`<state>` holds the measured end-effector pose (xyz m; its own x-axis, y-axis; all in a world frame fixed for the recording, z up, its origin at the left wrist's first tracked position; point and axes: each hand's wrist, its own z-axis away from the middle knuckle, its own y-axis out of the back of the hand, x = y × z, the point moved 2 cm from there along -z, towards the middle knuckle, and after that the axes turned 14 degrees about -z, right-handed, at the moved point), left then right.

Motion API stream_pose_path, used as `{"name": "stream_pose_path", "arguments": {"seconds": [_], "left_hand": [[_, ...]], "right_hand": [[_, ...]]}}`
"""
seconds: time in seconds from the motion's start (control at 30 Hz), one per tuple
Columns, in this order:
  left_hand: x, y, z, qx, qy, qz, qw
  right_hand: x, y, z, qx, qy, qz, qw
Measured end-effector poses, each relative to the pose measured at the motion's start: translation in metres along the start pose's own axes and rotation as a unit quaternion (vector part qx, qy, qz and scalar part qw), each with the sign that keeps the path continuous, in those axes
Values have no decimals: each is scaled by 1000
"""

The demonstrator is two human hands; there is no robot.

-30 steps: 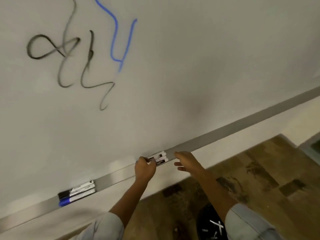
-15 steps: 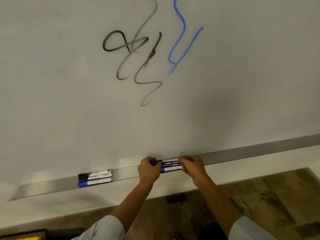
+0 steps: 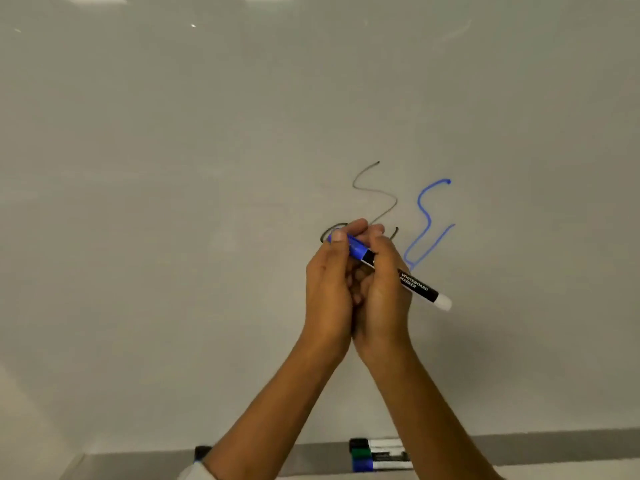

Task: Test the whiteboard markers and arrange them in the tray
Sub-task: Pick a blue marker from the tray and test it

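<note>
Whiteboard (image 3: 173, 202) fills our view, marked with a grey-black scribble (image 3: 375, 194) and a blue scribble (image 3: 427, 223). We hold both hands together in front of it. Our left hand (image 3: 330, 282) curls its grip round the blue cap (image 3: 353, 245) of a marker (image 3: 415, 287), thumb on top. Our right hand (image 3: 384, 289) wraps its grip round the barrel, whose white end juts down to the right. Along the board's lower edge runs the tray (image 3: 519, 448); three markers (image 3: 377, 455) lie stacked side by side in it, capped black, green and blue, between our forearms.
</note>
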<state>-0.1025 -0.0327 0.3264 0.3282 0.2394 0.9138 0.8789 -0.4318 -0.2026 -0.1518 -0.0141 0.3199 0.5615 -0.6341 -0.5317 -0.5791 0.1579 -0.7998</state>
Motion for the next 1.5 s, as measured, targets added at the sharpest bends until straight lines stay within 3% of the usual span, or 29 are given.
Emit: {"name": "stream_pose_path", "arguments": {"seconds": [0.1, 0.2, 0.37, 0.53, 0.67, 0.77, 0.83, 0.93, 1.0, 1.1, 1.2, 1.27, 1.3, 1.37, 1.4, 1.5], "left_hand": [[24, 12, -1, 33, -48, 10, 998], [41, 25, 3, 85, -46, 39, 995], [50, 39, 6, 73, -67, 47, 994], [62, 59, -10, 100, 21, 166, 981], [78, 65, -15, 151, -87, 54, 983], [83, 83, -24, 220, -119, 5, 968], [83, 99, -33, 247, -109, 13, 963], [80, 110, -36, 255, -94, 10, 962], [79, 110, -37, 246, -90, 14, 965], [76, 108, -40, 223, -85, 15, 971], [75, 104, -42, 191, -85, 22, 978], [74, 100, -42, 171, -85, 19, 981], [73, 98, -42, 162, -84, 18, 983], [70, 94, -41, 150, -84, 25, 985], [69, 92, -41, 147, -81, 31, 985], [64, 85, -40, 145, -66, 42, 986]], "right_hand": [[8, -30, 2, -36, 49, 14, 998], [19, -41, 8, -65, 104, 46, 991], [26, -54, 16, -97, 150, 54, 982], [43, -59, 28, -79, 244, 9, 967], [45, -59, 12, -27, 209, -42, 977], [25, -63, -16, -35, 260, 49, 964], [12, -61, -36, -65, 363, 193, 909], [8, -47, -62, -93, 489, 409, 765], [14, -35, -67, -96, 512, 422, 742], [35, -13, -53, -177, 553, 466, 667], [45, 17, -47, -194, 514, 465, 694], [43, 28, -41, -208, 495, 486, 689], [37, 31, -37, -186, 487, 468, 714], [16, 29, -33, -81, 462, 360, 807], [5, 24, -32, -45, 456, 303, 835], [-11, -1, -34, -51, 473, 300, 827]]}}
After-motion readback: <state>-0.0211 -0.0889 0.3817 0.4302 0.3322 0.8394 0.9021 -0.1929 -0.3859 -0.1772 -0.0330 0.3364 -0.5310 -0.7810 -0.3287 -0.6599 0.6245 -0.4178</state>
